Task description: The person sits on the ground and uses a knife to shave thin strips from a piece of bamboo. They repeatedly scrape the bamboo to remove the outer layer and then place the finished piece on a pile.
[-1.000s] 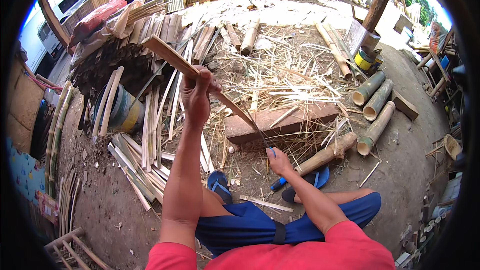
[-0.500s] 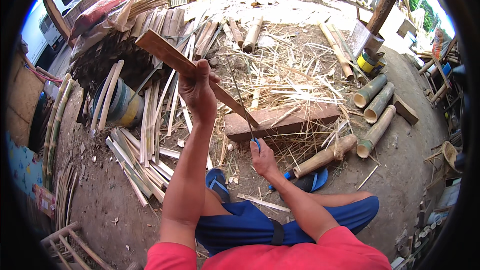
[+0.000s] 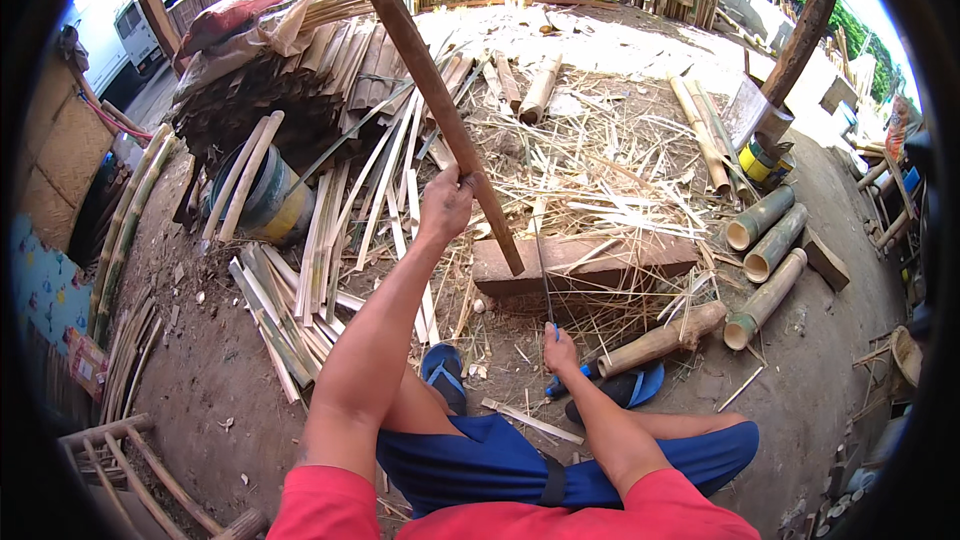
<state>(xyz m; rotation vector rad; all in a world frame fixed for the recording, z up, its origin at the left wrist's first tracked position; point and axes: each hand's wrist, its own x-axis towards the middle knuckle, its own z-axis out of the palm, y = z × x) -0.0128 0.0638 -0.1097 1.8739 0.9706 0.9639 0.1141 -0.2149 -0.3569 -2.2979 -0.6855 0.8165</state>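
Observation:
My left hand [image 3: 446, 204] is closed around a long, flat brown bamboo slat [image 3: 425, 75]. The slat slants from its raised far end at the upper left down toward the block, its lower tip beside the block's left part. In my right hand [image 3: 562, 352] is a knife with a blue handle and a long, thin blade [image 3: 543, 270] that points up and away from me. The blade stands a little to the right of the slat's lower end. Behind both lies a thick brown wooden block [image 3: 640, 258] on the ground, strewn with pale shavings.
Split bamboo strips [image 3: 320, 240] lie left of the block, near a bucket [image 3: 262, 202] with two poles leaning on it. Several bamboo tubes [image 3: 765, 302] rest at the right. A covered slat pile [image 3: 290, 80] rises behind the bucket. Shavings [image 3: 620, 160] cover the ground ahead.
The slat has swung steeper, its upper end going up and right. My left hand has moved lower and right; my right hand has dropped slightly to the right with the knife. The view has shifted.

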